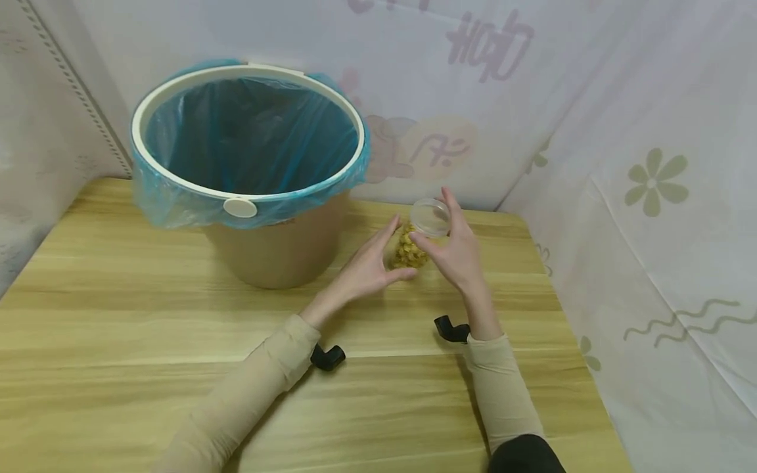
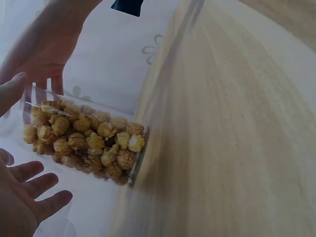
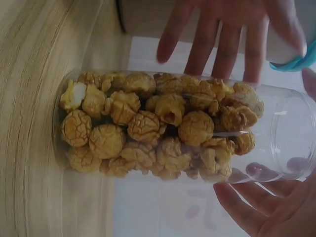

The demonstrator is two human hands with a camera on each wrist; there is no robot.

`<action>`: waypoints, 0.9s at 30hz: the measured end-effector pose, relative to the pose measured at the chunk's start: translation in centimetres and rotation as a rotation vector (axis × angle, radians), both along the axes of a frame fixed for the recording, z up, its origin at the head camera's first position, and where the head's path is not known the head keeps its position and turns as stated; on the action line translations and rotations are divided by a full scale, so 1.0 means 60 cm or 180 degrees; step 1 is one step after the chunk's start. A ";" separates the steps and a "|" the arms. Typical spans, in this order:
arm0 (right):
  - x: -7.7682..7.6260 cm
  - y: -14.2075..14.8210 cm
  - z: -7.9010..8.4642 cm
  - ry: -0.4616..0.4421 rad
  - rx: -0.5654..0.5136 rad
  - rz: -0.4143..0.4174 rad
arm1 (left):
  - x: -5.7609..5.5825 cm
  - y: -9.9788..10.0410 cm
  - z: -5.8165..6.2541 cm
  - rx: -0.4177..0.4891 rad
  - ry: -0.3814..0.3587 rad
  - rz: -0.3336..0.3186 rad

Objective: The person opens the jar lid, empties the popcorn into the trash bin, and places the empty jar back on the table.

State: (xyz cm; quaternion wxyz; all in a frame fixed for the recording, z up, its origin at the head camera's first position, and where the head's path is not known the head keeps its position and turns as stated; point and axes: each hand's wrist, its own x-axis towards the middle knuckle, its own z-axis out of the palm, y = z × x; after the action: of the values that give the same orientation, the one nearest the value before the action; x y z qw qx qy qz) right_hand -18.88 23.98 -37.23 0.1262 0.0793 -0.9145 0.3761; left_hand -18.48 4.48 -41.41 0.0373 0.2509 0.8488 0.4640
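A clear cylindrical jar of caramel popcorn [image 3: 168, 128] stands upright on the table, with a transparent round top [image 1: 430, 218]. My right hand [image 1: 458, 253] spreads its thumb and fingers around the jar's upper end, the thumb tip right at the near rim. To the jar's left is my left hand [image 1: 369, 266], fingers apart and extended, the jar lying between its thumb and fingers in the head view. In the left wrist view, the left fingers [image 2: 42, 190] show a gap from the jar wall. Neither hand is closed tightly on it.
A large beige bin [image 1: 278, 253] with a blue plastic liner [image 1: 171, 197] and a white rim ring [image 1: 137, 131] stands left of the jar. Patterned white cloth [image 1: 591, 98] hangs behind and at the right. Black curved wrist mounts [image 1: 328, 358] sit at both wrists over the wooden table [image 1: 378, 407].
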 end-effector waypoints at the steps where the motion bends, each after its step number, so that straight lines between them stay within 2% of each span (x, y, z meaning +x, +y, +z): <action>1: -0.001 -0.002 0.001 -0.0017 0.0016 -0.0020 | -0.003 0.002 -0.001 0.0024 -0.0022 0.0012; 7: -0.006 -0.007 0.001 0.0080 -0.0087 0.0016 | -0.018 0.013 -0.005 0.0182 -0.0098 0.0033; 18: -0.003 -0.010 -0.003 0.0143 -0.0107 -0.0005 | -0.032 0.035 -0.015 0.0358 -0.0258 0.0133; 27: -0.001 0.001 -0.004 0.0033 -0.0495 0.0072 | -0.041 0.047 -0.024 0.0513 -0.0323 0.0146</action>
State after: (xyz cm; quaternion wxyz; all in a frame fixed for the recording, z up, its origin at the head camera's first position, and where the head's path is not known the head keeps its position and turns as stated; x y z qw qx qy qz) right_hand -18.94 24.04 -37.45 0.1325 0.0816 -0.8809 0.4469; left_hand -20.92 7.29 -42.87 0.0493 0.2097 0.8112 0.5436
